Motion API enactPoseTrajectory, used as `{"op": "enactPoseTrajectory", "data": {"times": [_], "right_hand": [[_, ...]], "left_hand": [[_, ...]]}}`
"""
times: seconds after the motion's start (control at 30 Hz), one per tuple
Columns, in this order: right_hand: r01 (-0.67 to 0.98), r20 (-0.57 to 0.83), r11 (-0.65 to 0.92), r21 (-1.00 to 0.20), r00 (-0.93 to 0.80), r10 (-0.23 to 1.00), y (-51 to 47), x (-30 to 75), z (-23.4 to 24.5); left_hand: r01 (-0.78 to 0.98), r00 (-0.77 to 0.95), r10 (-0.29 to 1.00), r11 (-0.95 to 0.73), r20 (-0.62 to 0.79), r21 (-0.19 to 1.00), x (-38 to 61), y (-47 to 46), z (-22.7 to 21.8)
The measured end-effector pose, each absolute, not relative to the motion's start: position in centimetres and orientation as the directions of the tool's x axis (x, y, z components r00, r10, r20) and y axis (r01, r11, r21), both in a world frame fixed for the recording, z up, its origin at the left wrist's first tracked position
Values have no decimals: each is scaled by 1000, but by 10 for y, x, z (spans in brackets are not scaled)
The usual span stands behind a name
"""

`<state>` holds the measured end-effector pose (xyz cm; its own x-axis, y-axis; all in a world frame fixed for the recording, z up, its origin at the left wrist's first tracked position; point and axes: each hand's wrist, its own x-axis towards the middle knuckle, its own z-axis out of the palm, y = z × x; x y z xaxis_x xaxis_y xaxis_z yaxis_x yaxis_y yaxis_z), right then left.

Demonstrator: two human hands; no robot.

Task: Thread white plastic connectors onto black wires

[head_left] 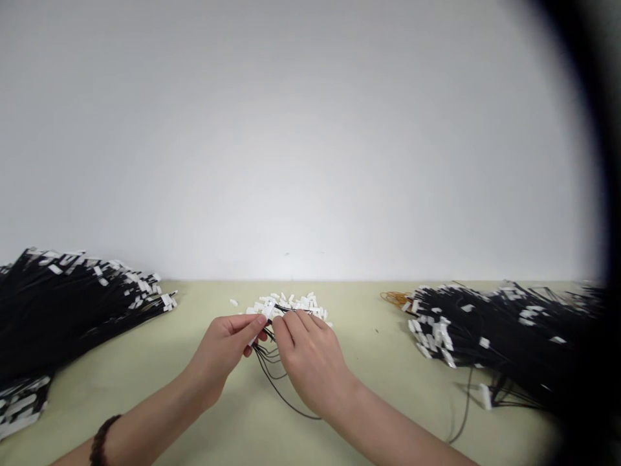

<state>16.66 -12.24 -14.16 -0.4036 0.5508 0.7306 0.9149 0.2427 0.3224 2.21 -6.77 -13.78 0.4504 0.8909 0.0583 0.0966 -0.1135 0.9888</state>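
Observation:
My left hand (224, 353) and my right hand (310, 356) meet at the middle of the table, fingers pinched together on a small white connector (267, 313) with thin black wires (272, 372) that loop down between my hands onto the table. A bead bracelet sits on my left wrist. Just behind my fingertips lies a small heap of loose white connectors (291, 304).
A big pile of black wires with white connectors (72, 298) fills the left side of the pale green table (204, 408). Another such pile (504, 330) lies on the right, with some orange rubber bands (395, 298) at its far edge. A white wall stands behind.

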Motion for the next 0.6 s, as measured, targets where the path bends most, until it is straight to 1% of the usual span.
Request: {"op": "enactPoseTrajectory", "data": {"times": [0.13, 0.27, 0.37, 0.6], "right_hand": [[905, 779, 258, 338, -423, 464, -124, 164, -142], [898, 799, 276, 344, -434, 417, -125, 164, -142], [898, 809, 278, 340, -430, 400, -124, 163, -143], [900, 803, 280, 333, -426, 417, -121, 164, -148]], "left_hand": [[62, 423, 904, -100, 64, 993, 23, -75, -138], [58, 417, 906, -100, 67, 993, 23, -79, -135], [63, 413, 908, -110, 75, 992, 23, -79, -134], [68, 392, 913, -148, 109, 987, 25, -81, -140]]}}
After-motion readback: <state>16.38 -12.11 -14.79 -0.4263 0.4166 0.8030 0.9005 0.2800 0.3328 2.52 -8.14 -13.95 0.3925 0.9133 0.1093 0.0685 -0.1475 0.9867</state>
